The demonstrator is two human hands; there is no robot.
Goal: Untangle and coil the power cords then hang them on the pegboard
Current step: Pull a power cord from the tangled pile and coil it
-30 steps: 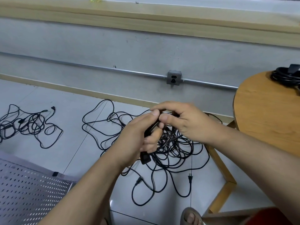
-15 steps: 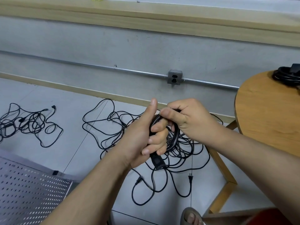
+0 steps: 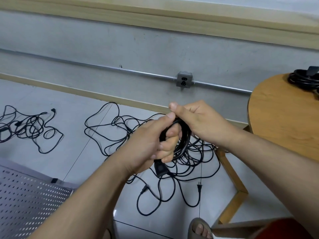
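Power cord [image 3: 184,137], black, one item, part-coiled: located centre frame, held up above the floor tangle [image 3: 203,156]. I logged the left hand [image 3: 146,144] clenched round the gathered loops, presumably to stop them springing apart; the cord's connector block [image 3: 160,169] hung below that fist. Right hand [image 3: 198,121] grasped the top of the same coil, thumb raised, probably to guide a turn on. Second tangle [image 3: 29,126] at left; pegboard [image 3: 25,204] lower left; one coiled cord [image 3: 303,80] on the round table [image 3: 284,121], upper right.
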